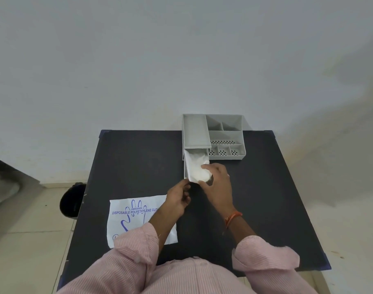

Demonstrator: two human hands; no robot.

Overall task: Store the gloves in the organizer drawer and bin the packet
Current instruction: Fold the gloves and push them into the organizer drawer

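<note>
I am reading one printed item only: the white packet point(136, 217) lying flat on the table point(266, 198) is showing blue lettering, "EMBOSSED" in small type above "DISPOSABLE POLYETHYLENE GLO", the rest being covered by my left forearm. A circled mark at its lower left is staying illegible.

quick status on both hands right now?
Left hand: grip pinched on the drawer front corner, it seems.
Right hand: grip closed on the gloves, pressing them into the drawer.
</note>
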